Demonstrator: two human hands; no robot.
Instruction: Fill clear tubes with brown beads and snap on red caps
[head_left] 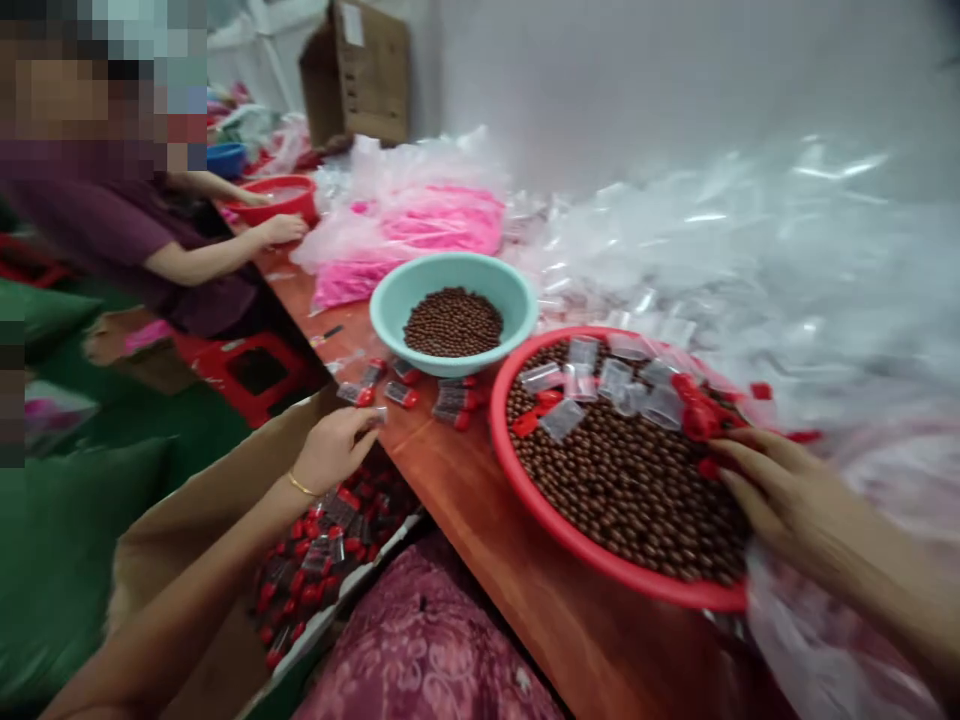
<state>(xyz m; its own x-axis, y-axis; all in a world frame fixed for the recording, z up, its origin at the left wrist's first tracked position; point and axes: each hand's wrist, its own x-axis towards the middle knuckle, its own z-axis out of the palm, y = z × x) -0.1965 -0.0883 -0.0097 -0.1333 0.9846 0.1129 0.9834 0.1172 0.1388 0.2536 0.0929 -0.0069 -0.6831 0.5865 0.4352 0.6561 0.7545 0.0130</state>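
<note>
My left hand (pixel 337 445) is at the wooden table's (pixel 480 500) left edge, fingers curled around a small filled vial with a red cap, just above a cardboard box (pixel 322 560) of several such vials. My right hand (pixel 772 490) rests on the right side of a red basin (pixel 570 540) of brown round beads, fingers stretched over the beads near red caps (pixel 697 415); whether it holds one I cannot make out. Clear empty vials (pixel 600 385) lie on top of the beads. A few filled vials (pixel 420 395) lie on the table between the bowls.
A teal bowl (pixel 517 300) with brown beads stands behind the red basin. Pink bags (pixel 442 225) and heaps of clear plastic (pixel 750 250) cover the back and right. A co-worker in a purple shirt (pixel 127 230) sits at far left by another red basin (pixel 289 205). A cardboard box (pixel 360 70) stands behind.
</note>
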